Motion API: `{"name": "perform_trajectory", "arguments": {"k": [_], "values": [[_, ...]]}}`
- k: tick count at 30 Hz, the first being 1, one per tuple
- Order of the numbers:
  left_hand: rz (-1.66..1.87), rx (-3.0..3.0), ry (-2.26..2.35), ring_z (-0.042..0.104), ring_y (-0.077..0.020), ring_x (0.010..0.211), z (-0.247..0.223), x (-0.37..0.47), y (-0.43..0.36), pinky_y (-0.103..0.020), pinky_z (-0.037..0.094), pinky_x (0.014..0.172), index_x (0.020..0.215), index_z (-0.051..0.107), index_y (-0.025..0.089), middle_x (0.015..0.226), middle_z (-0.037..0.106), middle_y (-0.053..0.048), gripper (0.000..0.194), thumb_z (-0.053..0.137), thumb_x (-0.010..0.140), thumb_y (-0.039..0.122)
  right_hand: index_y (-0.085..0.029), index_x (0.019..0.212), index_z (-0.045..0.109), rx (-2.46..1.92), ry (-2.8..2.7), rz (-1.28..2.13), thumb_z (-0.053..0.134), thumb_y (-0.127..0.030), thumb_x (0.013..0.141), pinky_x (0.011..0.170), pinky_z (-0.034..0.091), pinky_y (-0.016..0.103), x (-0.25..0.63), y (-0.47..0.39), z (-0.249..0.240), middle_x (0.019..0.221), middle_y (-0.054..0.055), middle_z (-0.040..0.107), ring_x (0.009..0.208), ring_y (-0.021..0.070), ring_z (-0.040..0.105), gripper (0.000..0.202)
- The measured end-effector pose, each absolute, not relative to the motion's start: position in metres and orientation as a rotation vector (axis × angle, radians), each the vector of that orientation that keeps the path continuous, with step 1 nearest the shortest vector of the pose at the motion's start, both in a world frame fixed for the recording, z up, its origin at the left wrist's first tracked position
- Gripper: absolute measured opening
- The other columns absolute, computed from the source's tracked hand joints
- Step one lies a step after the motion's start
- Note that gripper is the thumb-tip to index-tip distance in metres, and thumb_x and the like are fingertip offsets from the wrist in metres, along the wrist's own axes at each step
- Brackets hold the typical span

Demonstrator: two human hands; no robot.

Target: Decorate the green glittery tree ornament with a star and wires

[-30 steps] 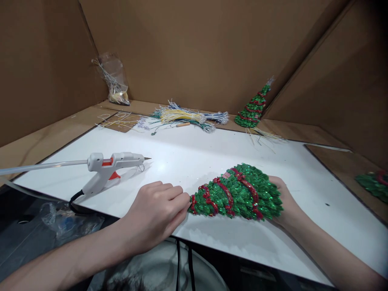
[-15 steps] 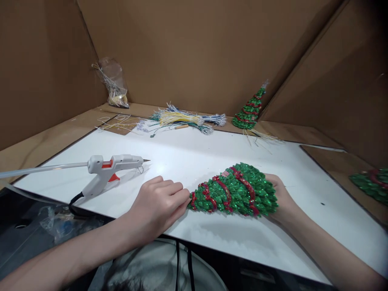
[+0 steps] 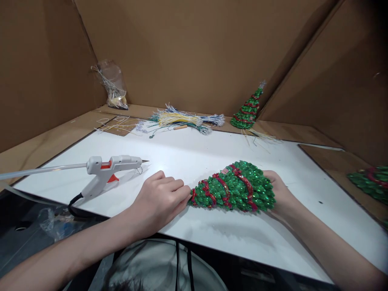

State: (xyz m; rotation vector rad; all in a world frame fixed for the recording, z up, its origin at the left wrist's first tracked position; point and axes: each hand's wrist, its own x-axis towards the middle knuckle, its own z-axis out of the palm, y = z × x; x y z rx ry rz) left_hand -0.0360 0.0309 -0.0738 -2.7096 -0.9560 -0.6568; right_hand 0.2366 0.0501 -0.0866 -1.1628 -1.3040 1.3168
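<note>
A green glittery miniature Christmas tree [image 3: 228,188] with red garland bands lies sideways in the air above the white board, its tip pointing left. My left hand [image 3: 165,200] is closed around the narrow tip, hiding it. At the wide base my right hand [image 3: 277,192] grips from the far side and underneath, most of its fingers hidden behind the tree. To the left of my left hand a white hot glue gun [image 3: 113,169] with a red trigger rests on the board, a long clear glue stick [image 3: 45,171] in its back.
Bundles of yellow, blue and green wires [image 3: 184,119] lie at the back, beside a second small tree [image 3: 248,109] standing upright. A clear plastic bag [image 3: 113,87] leans in the back left corner. Part of another tree [image 3: 370,182] shows at the right edge. Cardboard walls [image 3: 188,52] surround the board.
The tree has tilted slightly, its wide base now a bit higher and turned a little. Both hands keep their hold. The glue gun has not moved.
</note>
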Motion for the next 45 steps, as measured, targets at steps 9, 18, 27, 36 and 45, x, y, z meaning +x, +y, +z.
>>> {"name": "perform_trajectory", "arguments": {"k": [9,18,27,36,45], "values": [[-0.598,-2.804,-1.014,0.05,-0.0099,0.055,-0.065,-0.034,0.031,-0.029,0.025,0.058,0.069,0.051,0.016,0.064,0.059,0.004,0.023,0.042,0.09,0.017,-0.017,0.034,0.059,-1.205,-1.293,1.359,0.076,-0.009,0.039,0.033,0.038,0.02,0.235,0.051,-0.082,0.036,-0.004,0.047,0.036,0.0076,0.039,0.019],[-0.598,-2.884,-1.102,0.048,-0.0099,0.054,-0.062,-0.034,0.029,-0.029,0.025,0.059,0.069,0.052,0.016,0.065,0.06,0.004,0.022,0.043,0.088,0.016,-0.024,0.042,0.067,-1.17,-1.36,1.302,0.079,-0.027,0.048,0.036,0.041,0.027,0.237,0.05,-0.088,0.045,-0.001,0.06,0.04,0.0151,0.049,0.014],[-0.577,-2.889,-1.125,0.05,-0.0105,0.055,-0.063,-0.034,0.028,-0.029,0.024,0.058,0.069,0.051,0.016,0.066,0.061,0.003,0.022,0.043,0.089,0.017,-0.018,0.034,0.057,-1.136,-1.329,1.374,0.079,-0.014,0.043,0.032,0.038,0.022,0.234,0.051,-0.083,0.036,-0.004,0.047,0.035,0.0088,0.039,0.024],[-0.564,-2.882,-1.156,0.051,-0.0107,0.055,-0.064,-0.033,0.029,-0.029,0.024,0.058,0.069,0.05,0.016,0.065,0.06,0.004,0.021,0.044,0.089,0.016,-0.018,0.032,0.055,-1.106,-1.331,1.391,0.077,-0.012,0.046,0.042,0.047,0.024,0.234,0.049,-0.083,0.041,-0.003,0.054,0.04,0.0106,0.048,0.027],[-0.505,-2.905,-1.186,0.053,-0.0113,0.058,-0.062,-0.033,0.027,-0.029,0.024,0.059,0.07,0.05,0.017,0.068,0.062,0.004,0.022,0.041,0.09,0.017,-0.017,0.063,0.075,-1.144,-1.389,1.425,0.08,-0.02,0.051,0.033,0.041,0.022,0.239,0.052,-0.088,0.057,0.003,0.066,0.042,0.013,0.052,0.014]]}}
